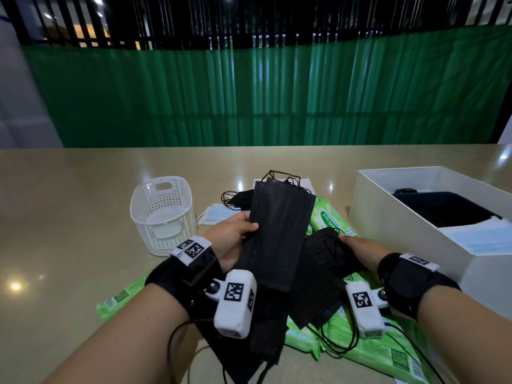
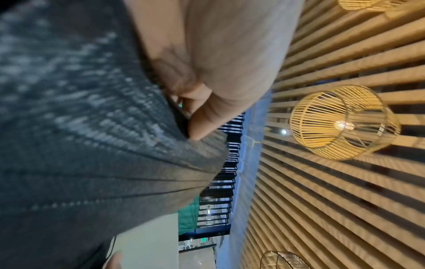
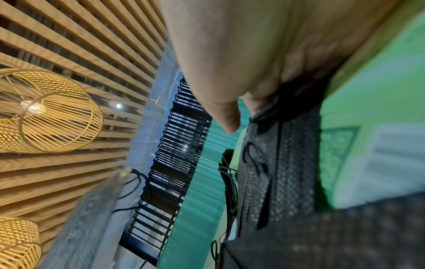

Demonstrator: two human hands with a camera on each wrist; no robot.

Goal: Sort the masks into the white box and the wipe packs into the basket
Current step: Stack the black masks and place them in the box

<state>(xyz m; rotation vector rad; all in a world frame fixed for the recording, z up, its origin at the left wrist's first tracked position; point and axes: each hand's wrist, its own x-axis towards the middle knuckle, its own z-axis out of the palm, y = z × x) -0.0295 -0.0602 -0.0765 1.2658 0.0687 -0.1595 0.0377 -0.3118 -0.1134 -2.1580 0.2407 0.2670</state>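
My left hand [image 1: 241, 234] grips a stack of black masks [image 1: 279, 231] by its left edge and holds it tilted above the pile. In the left wrist view the thumb [image 2: 207, 118] pinches that black mask stack [image 2: 92, 145]. My right hand [image 1: 353, 249] holds a second, crumpled black mask [image 1: 324, 256] just right of the stack. The right wrist view shows its fingers [image 3: 262, 98] on that second black mask [image 3: 276, 163] over a green wipe pack [image 3: 379, 118]. The white basket [image 1: 163, 214] stands at the left and looks empty. At the right, the white box [image 1: 388, 212] holds blue masks [image 1: 482, 236].
Green wipe packs lie under and around my hands [image 1: 329, 217], [image 1: 122, 296], [image 1: 374, 353]. More black masks [image 1: 241, 199] and blue masks [image 1: 219, 214] lie behind the pile. Something dark [image 1: 448, 209] sits in the box. The beige table [image 1: 69, 217] runs back to a green curtain.
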